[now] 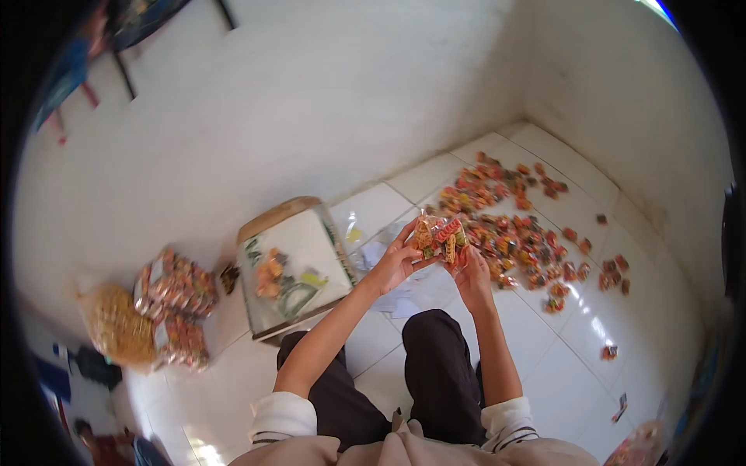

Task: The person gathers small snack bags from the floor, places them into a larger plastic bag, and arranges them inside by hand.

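Note:
A small clear packet of colourful snack pieces (441, 238) is held up between both hands, above the floor. My left hand (398, 260) closes on its left side, thumb in front. At its lower right edge, my right hand (468, 272) grips it with bent fingers. Behind and to the right of the hands, many similar small packets (513, 241) lie scattered over the white tiles. Left of my hands stands a low table with a pale top (311, 252), which bears an orange-pink snack heap (270, 273) and something green.
Large bags of packets (175, 286) and a bag of yellowish pieces (119, 322) stand at the left. Clear plastic and white papers (398, 299) lie beneath my hands. White walls meet behind the packets. A person (101, 446) is at the lower left.

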Tool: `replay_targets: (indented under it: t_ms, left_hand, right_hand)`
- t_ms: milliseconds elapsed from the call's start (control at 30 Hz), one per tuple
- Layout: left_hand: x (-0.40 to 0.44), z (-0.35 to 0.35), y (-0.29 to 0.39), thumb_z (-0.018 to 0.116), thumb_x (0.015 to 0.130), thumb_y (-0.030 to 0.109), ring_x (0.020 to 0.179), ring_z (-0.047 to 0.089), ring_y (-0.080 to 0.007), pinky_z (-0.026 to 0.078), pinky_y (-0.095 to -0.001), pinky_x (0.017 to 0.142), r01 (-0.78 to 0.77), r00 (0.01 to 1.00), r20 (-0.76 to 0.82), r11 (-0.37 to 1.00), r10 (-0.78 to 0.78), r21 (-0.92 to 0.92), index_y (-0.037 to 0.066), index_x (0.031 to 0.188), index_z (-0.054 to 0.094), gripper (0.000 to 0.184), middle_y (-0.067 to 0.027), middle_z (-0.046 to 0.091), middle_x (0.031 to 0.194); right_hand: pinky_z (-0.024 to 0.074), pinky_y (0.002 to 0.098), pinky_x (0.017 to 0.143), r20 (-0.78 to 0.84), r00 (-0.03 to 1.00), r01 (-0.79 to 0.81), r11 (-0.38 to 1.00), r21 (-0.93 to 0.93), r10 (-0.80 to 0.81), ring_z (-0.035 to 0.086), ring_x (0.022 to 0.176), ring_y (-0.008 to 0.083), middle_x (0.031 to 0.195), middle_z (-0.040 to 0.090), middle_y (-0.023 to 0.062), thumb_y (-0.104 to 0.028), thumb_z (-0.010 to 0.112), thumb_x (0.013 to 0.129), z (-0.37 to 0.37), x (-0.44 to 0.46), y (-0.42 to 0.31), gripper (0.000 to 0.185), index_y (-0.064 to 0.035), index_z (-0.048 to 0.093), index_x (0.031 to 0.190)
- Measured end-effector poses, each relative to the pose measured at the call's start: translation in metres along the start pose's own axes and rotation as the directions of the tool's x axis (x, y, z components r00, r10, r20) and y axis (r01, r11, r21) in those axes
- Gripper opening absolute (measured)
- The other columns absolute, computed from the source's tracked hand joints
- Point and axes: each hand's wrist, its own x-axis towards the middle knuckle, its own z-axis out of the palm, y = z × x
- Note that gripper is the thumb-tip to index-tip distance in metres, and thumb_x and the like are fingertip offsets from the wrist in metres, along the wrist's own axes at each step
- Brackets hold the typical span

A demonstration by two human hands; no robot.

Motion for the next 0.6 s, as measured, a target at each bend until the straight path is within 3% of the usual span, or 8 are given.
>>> replay_targets:
  t_ms: [233, 300, 367, 433, 467, 500, 567, 600]
  left_hand:
    - [-0.127, -0.042, 0.067, 0.05, 0.087, 0.021, 0.103, 0.049, -0.0114, 0.045, -0.0323, 0.083, -0.163, 0.967, -0.188, 0.985, 0.172, 0.065, 0.02, 0.137, 0.027, 0.055, 0.0014, 0.041, 0.128]
    - [-0.152, -0.056, 0.073, 0.05, 0.088, 0.03, 0.101, 0.05, -0.0119, 0.045, -0.0328, 0.083, -0.223, 0.937, -0.248, 0.968, 0.246, 0.114, 0.018, 0.134, 0.031, 0.051, 0.0007, 0.043, 0.126]
    - [-0.178, -0.077, 0.076, 0.048, 0.088, 0.038, 0.103, 0.049, -0.0127, 0.043, -0.0345, 0.086, -0.169, 0.916, -0.349, 0.979, 0.199, 0.113, 0.015, 0.13, 0.036, 0.05, -0.0018, 0.047, 0.12]
    - [-0.204, -0.086, 0.084, 0.047, 0.087, 0.044, 0.102, 0.051, -0.0141, 0.043, -0.0356, 0.086, -0.176, 0.904, -0.376, 0.978, 0.204, 0.109, 0.011, 0.128, 0.038, 0.052, -0.0049, 0.049, 0.118]
    - [-0.215, -0.088, 0.086, 0.046, 0.087, 0.046, 0.1, 0.052, -0.0144, 0.045, -0.0351, 0.085, -0.177, 0.901, -0.396, 0.984, 0.176, 0.034, 0.012, 0.126, 0.039, 0.051, -0.0039, 0.049, 0.116]
    - [-0.225, -0.09, 0.088, 0.044, 0.087, 0.048, 0.097, 0.053, -0.0146, 0.046, -0.0346, 0.084, -0.176, 0.9, -0.413, 0.983, 0.142, -0.045, 0.013, 0.124, 0.041, 0.05, -0.003, 0.049, 0.114]
    - [-0.243, -0.089, 0.093, 0.052, 0.085, 0.045, 0.099, 0.052, -0.0145, 0.046, -0.0333, 0.083, -0.21, 0.898, -0.412, 0.973, 0.154, -0.094, 0.012, 0.126, 0.038, 0.055, -0.0041, 0.049, 0.114]
    - [-0.251, -0.089, 0.092, 0.057, 0.083, 0.041, 0.101, 0.051, -0.0146, 0.046, -0.032, 0.083, -0.163, 0.854, -0.476, 0.977, 0.208, 0.135, 0.012, 0.128, 0.036, 0.058, -0.0042, 0.049, 0.115]
  right_hand:
    - [0.0437, 0.03, 0.064, 0.334, 0.927, -0.177, 0.984, -0.005, 0.168, 0.057, 0.084, 0.015, 0.095, 0.056, 0.0029, -0.024, 0.047, 0.09, 0.101, -0.001, 0.07, 0.022, -0.0067, 0.05, 0.104]
    - [0.0413, 0.0277, 0.061, 0.325, 0.919, -0.165, 0.968, -0.191, 0.221, 0.054, 0.077, 0.0124, 0.09, 0.054, 0.0018, -0.02, 0.047, 0.09, 0.141, -0.006, 0.077, 0.019, -0.0064, 0.048, 0.103]
    - [0.0418, 0.027, 0.061, 0.422, 0.864, -0.147, 0.94, -0.307, 0.273, 0.051, 0.077, 0.0108, 0.09, 0.054, 0.0019, -0.018, 0.052, 0.087, 0.165, -0.002, 0.09, 0.022, -0.0062, 0.046, 0.105]
    - [0.0421, 0.0262, 0.061, 0.604, 0.706, 0.061, 0.817, -0.573, 0.371, 0.05, 0.08, 0.0095, 0.091, 0.054, 0.002, -0.016, 0.058, 0.084, 0.194, 0.006, 0.097, 0.024, -0.0059, 0.048, 0.104]
    - [0.0429, 0.0279, 0.064, 0.598, 0.654, 0.103, 0.729, -0.677, 0.463, 0.051, 0.08, 0.0131, 0.089, 0.055, 0.0035, -0.022, 0.064, 0.079, 0.205, 0.013, 0.107, 0.031, -0.005, 0.052, 0.102]
    - [0.0429, 0.0279, 0.064, 0.61, 0.63, 0.105, 0.726, -0.679, 0.48, 0.051, 0.08, 0.0131, 0.089, 0.055, 0.0035, -0.022, 0.064, 0.079, 0.213, 0.018, 0.12, 0.031, -0.005, 0.052, 0.102]
    - [0.042, 0.0302, 0.071, 0.61, 0.653, 0.45, 0.418, -0.789, 0.448, 0.049, 0.089, 0.0187, 0.099, 0.054, 0.0072, -0.027, 0.067, 0.076, 0.221, 0.028, 0.156, 0.036, -0.0038, 0.055, 0.102]
    - [0.0397, 0.0324, 0.082, 0.738, 0.572, 0.614, 0.41, -0.674, 0.358, 0.042, 0.105, 0.0233, 0.114, 0.048, 0.0099, -0.03, 0.069, 0.074, 0.225, 0.03, 0.168, 0.041, -0.0034, 0.056, 0.102]
